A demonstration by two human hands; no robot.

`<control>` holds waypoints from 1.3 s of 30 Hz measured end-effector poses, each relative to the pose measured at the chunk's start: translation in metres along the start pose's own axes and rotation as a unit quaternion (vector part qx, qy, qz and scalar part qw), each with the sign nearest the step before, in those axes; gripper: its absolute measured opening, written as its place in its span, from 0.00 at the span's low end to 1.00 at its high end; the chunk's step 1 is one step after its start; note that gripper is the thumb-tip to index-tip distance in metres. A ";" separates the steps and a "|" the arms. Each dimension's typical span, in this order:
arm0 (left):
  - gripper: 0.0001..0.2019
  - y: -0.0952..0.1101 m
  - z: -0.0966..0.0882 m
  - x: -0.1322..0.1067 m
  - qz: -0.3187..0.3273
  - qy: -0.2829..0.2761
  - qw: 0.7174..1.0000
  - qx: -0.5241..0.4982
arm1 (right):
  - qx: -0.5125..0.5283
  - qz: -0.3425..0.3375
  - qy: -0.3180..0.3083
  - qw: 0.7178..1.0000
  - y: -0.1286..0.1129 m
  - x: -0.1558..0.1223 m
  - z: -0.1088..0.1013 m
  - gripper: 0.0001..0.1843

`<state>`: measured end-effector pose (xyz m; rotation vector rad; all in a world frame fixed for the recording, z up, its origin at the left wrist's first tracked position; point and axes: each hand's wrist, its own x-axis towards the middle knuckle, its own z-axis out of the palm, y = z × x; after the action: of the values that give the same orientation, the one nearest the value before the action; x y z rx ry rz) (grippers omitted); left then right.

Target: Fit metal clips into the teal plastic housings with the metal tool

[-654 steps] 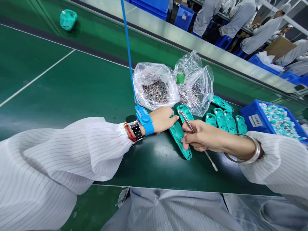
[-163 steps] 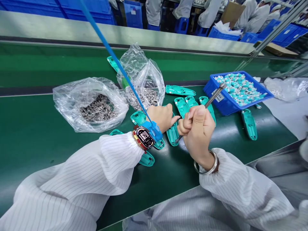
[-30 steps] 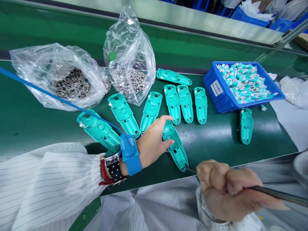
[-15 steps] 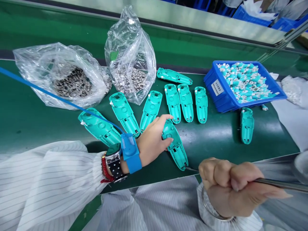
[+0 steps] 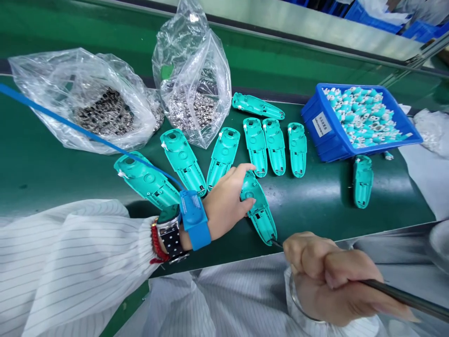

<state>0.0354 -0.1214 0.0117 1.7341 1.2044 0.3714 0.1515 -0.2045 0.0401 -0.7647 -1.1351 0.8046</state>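
My left hand (image 5: 226, 201) grips the upper end of a teal plastic housing half (image 5: 261, 213), thumb and index finger around its edges. Its open inner side faces up, with ribs and a small dark slot. My right hand (image 5: 329, 276) is a fist around a slim metal tool (image 5: 396, 294). The thin tip of that tool meets the housing's lower end; whether it has hold of a small part there is too small to tell. More teal housing halves (image 5: 183, 157) lie inner side up around my left hand, several with white bits at the upper end.
Two clear plastic bags of small metal parts (image 5: 105, 112) (image 5: 196, 110) stand at the back left. A blue bin (image 5: 324, 140) of teal-and-white pieces is at the right, a lone housing (image 5: 363, 182) before it. A blue cord (image 5: 84, 131) runs from my wristband.
The view has shifted slightly. My right fist has come a little closer to the housing, and the tool behind it is tilted more downward. My left hand keeps its grip.
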 end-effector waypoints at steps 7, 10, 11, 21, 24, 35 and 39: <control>0.28 0.001 -0.004 -0.004 0.021 -0.017 0.999 0.027 | 0.056 0.053 -0.043 0.996 0.003 0.002 -0.004 0.25; 0.29 0.002 -0.013 -0.007 0.053 -0.019 0.997 0.054 | 0.038 0.092 -0.030 0.995 0.003 0.003 -0.002 0.23; 0.27 0.003 -0.018 -0.007 0.064 -0.021 0.995 0.068 | 0.040 0.103 -0.034 0.993 0.002 0.006 -0.002 0.23; 0.16 0.030 -0.082 0.097 0.336 -0.072 0.887 0.309 | 0.079 -0.001 0.057 0.995 0.026 0.078 -0.008 0.23; 0.18 0.027 -0.079 0.128 0.330 -0.144 0.877 0.319 | 0.064 -0.001 0.068 0.996 0.040 0.088 -0.003 0.23; 0.15 0.003 -0.069 0.142 0.336 -0.171 0.894 0.242 | 0.044 -0.019 0.049 0.998 0.054 0.096 0.005 0.22; 0.16 0.001 -0.068 0.144 0.339 -0.175 0.896 0.228 | 0.037 -0.018 0.048 0.998 0.057 0.096 0.006 0.22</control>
<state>0.0565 0.0365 0.0091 2.4914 0.4025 0.1646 0.1579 -0.0926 0.0378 -0.7122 -1.0240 0.7677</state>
